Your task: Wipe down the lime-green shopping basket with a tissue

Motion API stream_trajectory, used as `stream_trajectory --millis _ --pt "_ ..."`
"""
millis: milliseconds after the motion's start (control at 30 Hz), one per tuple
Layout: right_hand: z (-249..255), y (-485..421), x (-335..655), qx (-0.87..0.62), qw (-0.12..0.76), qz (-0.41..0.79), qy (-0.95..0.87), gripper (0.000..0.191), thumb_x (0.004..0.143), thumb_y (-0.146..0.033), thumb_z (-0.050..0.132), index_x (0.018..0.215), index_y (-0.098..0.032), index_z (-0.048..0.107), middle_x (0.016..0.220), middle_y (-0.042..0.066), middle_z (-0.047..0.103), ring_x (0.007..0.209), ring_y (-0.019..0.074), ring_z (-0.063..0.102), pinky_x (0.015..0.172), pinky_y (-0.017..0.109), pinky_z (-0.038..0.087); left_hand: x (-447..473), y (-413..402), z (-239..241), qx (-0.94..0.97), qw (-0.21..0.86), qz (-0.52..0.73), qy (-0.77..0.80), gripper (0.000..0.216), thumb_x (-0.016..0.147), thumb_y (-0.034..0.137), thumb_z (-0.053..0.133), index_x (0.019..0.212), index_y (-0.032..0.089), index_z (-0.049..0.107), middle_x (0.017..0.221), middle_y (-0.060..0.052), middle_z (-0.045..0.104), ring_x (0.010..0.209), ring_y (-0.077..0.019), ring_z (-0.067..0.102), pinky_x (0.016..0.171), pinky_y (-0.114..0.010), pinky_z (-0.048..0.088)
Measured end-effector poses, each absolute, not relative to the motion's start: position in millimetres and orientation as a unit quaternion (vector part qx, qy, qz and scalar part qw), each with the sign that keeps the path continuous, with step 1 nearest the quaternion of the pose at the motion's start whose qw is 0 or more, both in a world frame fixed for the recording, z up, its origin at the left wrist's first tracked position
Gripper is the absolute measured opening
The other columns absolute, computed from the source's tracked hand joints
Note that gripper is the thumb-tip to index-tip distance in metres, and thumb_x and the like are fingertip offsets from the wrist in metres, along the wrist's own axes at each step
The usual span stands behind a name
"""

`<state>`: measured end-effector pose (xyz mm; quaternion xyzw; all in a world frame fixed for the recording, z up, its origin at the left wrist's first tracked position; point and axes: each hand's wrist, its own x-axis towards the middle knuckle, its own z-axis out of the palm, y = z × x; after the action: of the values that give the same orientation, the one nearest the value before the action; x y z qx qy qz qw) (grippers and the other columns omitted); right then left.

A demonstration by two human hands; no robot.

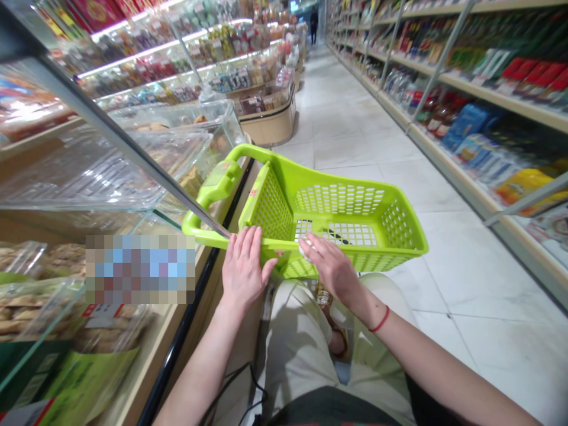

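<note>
A bright green plastic shopping cart (355, 195) with a perforated basket stands sideways right before me, its handle end to the left. My left hand (243, 266) lies on the cart's near rim, fingers stretched out and thumb apart, holding nothing. Further right, my right hand (333, 266) is at the same rim, its fingers bent over a small white wad (305, 251), perhaps a tissue or wipe; its kind is mostly hidden by the fingers. Through the mesh of the cart's floor, the pale tiles show.
At left is a display counter with clear lids (177, 148) and bagged snacks (110, 331). A metal pole (133, 151) slants down toward my left hand. Stocked shelves (501, 89) line the right side. The tiled aisle (337, 118) runs ahead to a distant person (314, 26).
</note>
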<state>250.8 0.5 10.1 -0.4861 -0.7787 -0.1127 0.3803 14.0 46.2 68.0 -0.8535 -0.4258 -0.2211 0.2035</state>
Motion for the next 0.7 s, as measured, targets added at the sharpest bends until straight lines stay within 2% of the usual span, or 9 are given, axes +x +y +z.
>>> stream_trajectory --millis 133,267,433,567,700 --pt "9 -7 260 -0.522 0.364 -0.113 -0.763 0.051 0.096 -0.004 0.041 0.145 -0.013 0.053 0.139 0.02 0.061 0.131 0.0271 0.057 0.111 0.047 0.049 20 42 69 -0.853 0.192 -0.217 -0.434 0.069 0.098 0.052 0.045 0.149 0.006 0.04 0.147 -0.02 0.053 0.144 -0.0333 0.041 0.123 -0.052 0.024" --pt "22 4 237 -0.517 0.348 -0.098 -0.776 0.047 0.096 -0.007 0.045 0.142 -0.012 0.056 0.139 0.023 0.06 0.128 0.029 0.059 0.107 0.045 0.051 32 39 70 -0.881 0.171 -0.189 -0.399 0.067 0.098 0.052 0.043 0.148 0.007 0.042 0.145 -0.018 0.056 0.142 -0.032 0.044 0.123 -0.051 0.023" --pt "25 13 222 -0.511 0.352 -0.094 -0.778 0.045 0.098 -0.01 0.045 0.142 -0.017 0.057 0.142 0.019 0.059 0.13 0.026 0.059 0.107 0.043 0.052 38 38 70 -0.883 0.165 -0.18 -0.401 0.066 0.098 0.053 0.043 0.148 0.008 0.044 0.144 -0.016 0.058 0.139 -0.0309 0.048 0.123 -0.048 0.025" --pt "13 -1 251 -0.51 0.356 -0.122 -0.774 0.045 0.098 -0.007 0.043 0.14 -0.013 0.058 0.139 0.02 0.061 0.131 0.0251 0.058 0.11 0.042 0.05 37 37 69 -0.88 0.178 -0.18 -0.403 0.065 0.099 0.052 0.042 0.146 0.006 0.046 0.143 -0.016 0.059 0.136 -0.0315 0.05 0.122 -0.048 0.023" --pt "-1 -21 290 -0.536 0.342 -0.159 -0.755 0.047 0.096 -0.002 0.044 0.139 -0.015 0.058 0.139 0.019 0.062 0.134 0.0267 0.056 0.11 0.047 0.05 37 37 67 -0.878 0.179 -0.18 -0.405 0.066 0.099 0.052 0.043 0.145 0.006 0.046 0.142 -0.016 0.059 0.136 -0.0318 0.049 0.122 -0.048 0.023"
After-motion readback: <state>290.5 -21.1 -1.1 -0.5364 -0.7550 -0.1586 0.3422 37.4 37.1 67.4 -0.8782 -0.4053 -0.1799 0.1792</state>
